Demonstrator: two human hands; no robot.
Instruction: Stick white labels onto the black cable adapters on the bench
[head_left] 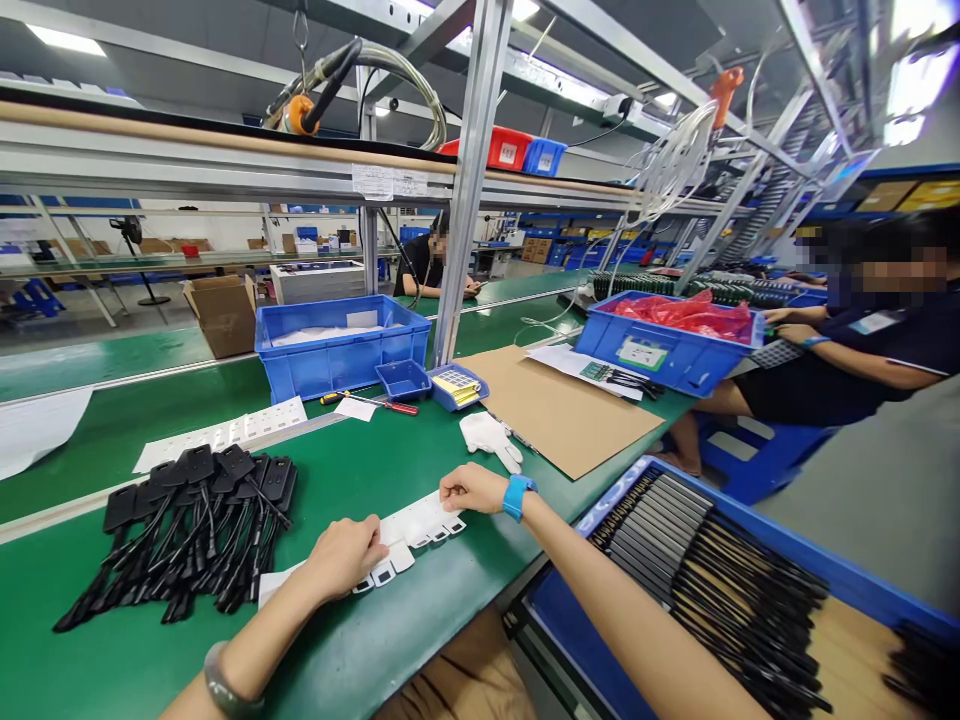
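A white sheet of peel-off labels (pixel 417 527) lies on the green bench in front of me. My left hand (pixel 343 555) rests curled on its left part, fingers closed against the sheet. My right hand (pixel 471 488) pinches the sheet's far right edge, and a blue band sits on that wrist. A heap of black flat parts with long stems (pixel 187 525) lies to the left of my left hand.
A second label strip (pixel 225 435), a white glove (pixel 491 438), a cardboard sheet (pixel 559 405), a red-handled tool (pixel 379 402) and blue bins (pixel 341 345) lie farther back. A blue crate of black strips (pixel 720 585) stands at my right. A seated person (pixel 862 340) works at right, another at the back.
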